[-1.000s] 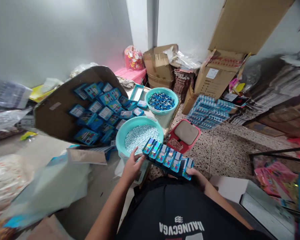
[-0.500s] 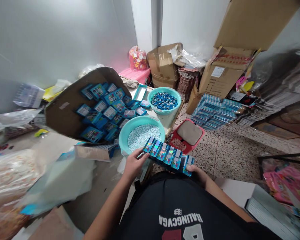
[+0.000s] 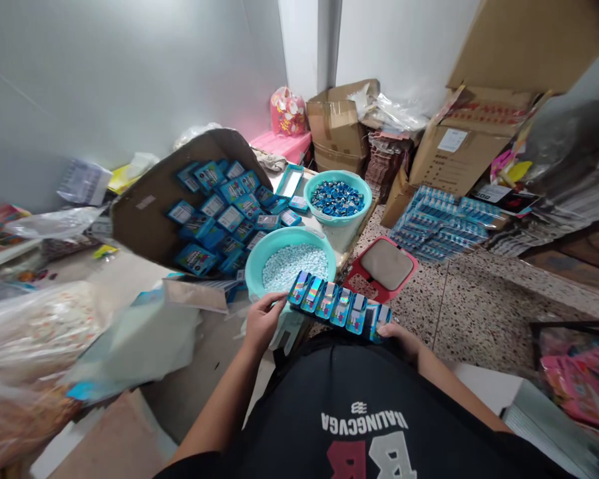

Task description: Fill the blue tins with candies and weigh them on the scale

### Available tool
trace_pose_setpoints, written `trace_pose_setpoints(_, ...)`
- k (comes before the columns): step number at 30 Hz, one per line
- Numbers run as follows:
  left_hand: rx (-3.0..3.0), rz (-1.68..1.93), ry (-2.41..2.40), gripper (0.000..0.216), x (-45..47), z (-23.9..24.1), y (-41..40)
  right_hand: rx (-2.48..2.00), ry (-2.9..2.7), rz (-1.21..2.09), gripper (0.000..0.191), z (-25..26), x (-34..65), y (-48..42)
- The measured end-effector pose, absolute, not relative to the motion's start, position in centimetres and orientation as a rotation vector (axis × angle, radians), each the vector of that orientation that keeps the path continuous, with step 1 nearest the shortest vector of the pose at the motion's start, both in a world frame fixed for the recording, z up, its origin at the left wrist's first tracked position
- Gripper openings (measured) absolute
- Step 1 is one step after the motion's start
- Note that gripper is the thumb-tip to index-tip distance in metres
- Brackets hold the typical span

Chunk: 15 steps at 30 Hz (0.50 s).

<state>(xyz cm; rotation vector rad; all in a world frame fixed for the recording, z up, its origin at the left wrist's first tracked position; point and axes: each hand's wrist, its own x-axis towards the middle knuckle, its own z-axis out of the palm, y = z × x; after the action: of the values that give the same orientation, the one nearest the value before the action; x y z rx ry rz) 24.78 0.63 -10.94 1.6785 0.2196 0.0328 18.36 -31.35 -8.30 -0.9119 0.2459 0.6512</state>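
Holding a long row of small blue boxes with shiny rainbow-foil fronts (image 3: 339, 307) in front of my stomach, I have one hand at each end. My left hand (image 3: 262, 323) has its fingers curled around the left end of the row, gripping it. My right hand (image 3: 398, 338) cups the right end from below and behind, fingers closed on the last box. The row runs level between my hands, slanting slightly down to the right, just above my black T-shirt with white lettering (image 3: 364, 419).

Right behind the row, nearly touching its left end, sits a teal plastic basin filled with pale blue pellets (image 3: 289, 256). Farther back on the same low table stands a second teal basin holding dark blue shiny pieces (image 3: 337, 197). To the left of both, a brown cardboard box tipped on its side (image 3: 144, 199) spills a heap of flat blue printed packets (image 3: 219, 213). On the speckled terrazzo floor (image 3: 479, 299) to the right of the table is a red square stool with a beige seat (image 3: 387, 265), and beyond it a stack of blue packs wrapped in clear film (image 3: 436, 223). Brown cardboard cartons (image 3: 459, 143) stand against the far wall.
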Motion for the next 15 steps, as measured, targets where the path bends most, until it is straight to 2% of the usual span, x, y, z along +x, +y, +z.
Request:
trace_pose_setpoints(6,1.708,0.089,0.367,0.031,26.2,-11.0,1.2,-0.984,0.194,0.659,0.088,-8.3,19.0,-31.8)
trace_pose_setpoints(11,1.771,-0.062,0.203,0.037,27.2,-9.7,0.5,-1.015,0.183,0.657,0.088,-8.4,19.2,-31.9)
trace_pose_setpoints(15,1.890,0.027,0.123,0.035,26.3,-8.3,-0.1,-1.024,0.194,0.642,0.084,-8.3,19.1,-31.7)
